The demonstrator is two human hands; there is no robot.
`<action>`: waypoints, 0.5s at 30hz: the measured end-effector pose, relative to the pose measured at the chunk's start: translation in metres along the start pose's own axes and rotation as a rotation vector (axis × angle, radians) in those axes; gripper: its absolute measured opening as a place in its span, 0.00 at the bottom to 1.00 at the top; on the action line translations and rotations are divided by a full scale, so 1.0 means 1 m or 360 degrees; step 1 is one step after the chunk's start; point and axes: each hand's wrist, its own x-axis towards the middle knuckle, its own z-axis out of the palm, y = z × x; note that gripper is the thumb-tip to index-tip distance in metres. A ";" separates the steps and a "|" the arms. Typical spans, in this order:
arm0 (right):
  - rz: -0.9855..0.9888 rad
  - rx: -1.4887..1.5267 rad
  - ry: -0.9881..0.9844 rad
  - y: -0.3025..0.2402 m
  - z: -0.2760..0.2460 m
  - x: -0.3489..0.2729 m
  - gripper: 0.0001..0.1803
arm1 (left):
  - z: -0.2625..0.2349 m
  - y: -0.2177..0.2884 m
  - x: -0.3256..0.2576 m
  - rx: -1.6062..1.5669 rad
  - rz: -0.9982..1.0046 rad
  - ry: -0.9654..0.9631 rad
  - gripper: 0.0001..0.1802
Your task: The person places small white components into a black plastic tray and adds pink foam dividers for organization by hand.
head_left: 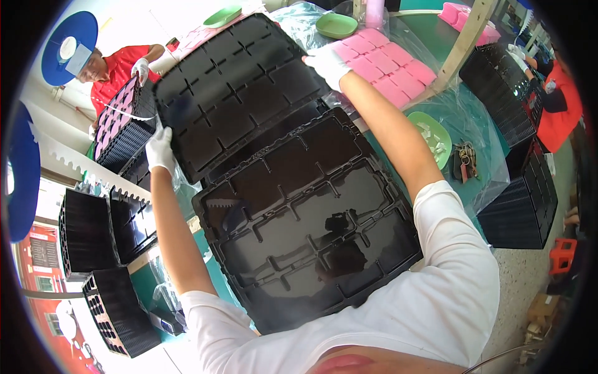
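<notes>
A large black plastic tray [230, 84] with raised cross-shaped dividers is held tilted in front of me. My left hand [160, 149], in a white glove, grips its left edge near the lower corner. At the far right edge, my white-gloved right hand [329, 67] holds the same tray, its fingertips partly hidden. Nearer to my body lies a second black tray [305, 206], glossy and divided the same way, its near edge against my shirt. Whether the two trays are joined along the dark strip between them, I cannot tell.
Pink foam pieces [380, 65] lie beyond my right hand, near a green bowl [336, 25]. Another green bowl [430, 138] with white bits sits beside keys [464, 162]. Stacked black trays [121, 311] stand left, more [520, 206] right. A person in red [128, 71] works across.
</notes>
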 end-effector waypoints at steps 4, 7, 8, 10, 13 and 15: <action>-0.0526 -0.2116 -0.0159 0.014 0.001 -0.001 0.16 | 0.023 -0.019 -0.010 0.1450 0.0295 0.0031 0.19; -0.0341 -0.1789 0.0006 0.024 0.009 -0.007 0.18 | 0.027 -0.022 -0.009 0.1674 0.0259 -0.0097 0.19; -0.0244 -0.1728 -0.0003 0.018 0.013 -0.017 0.18 | 0.025 -0.025 -0.012 0.1803 0.0255 -0.0156 0.18; -0.0183 -0.1735 -0.0109 0.010 0.018 -0.029 0.18 | 0.026 -0.021 -0.021 0.1971 0.0175 -0.0323 0.16; -0.0229 -0.1850 -0.0156 0.024 0.008 -0.032 0.19 | 0.041 -0.004 -0.028 0.2041 -0.0006 -0.0473 0.14; -0.0278 -0.1839 -0.0256 0.028 0.005 -0.030 0.19 | 0.041 0.004 -0.032 0.2075 -0.0028 -0.0460 0.13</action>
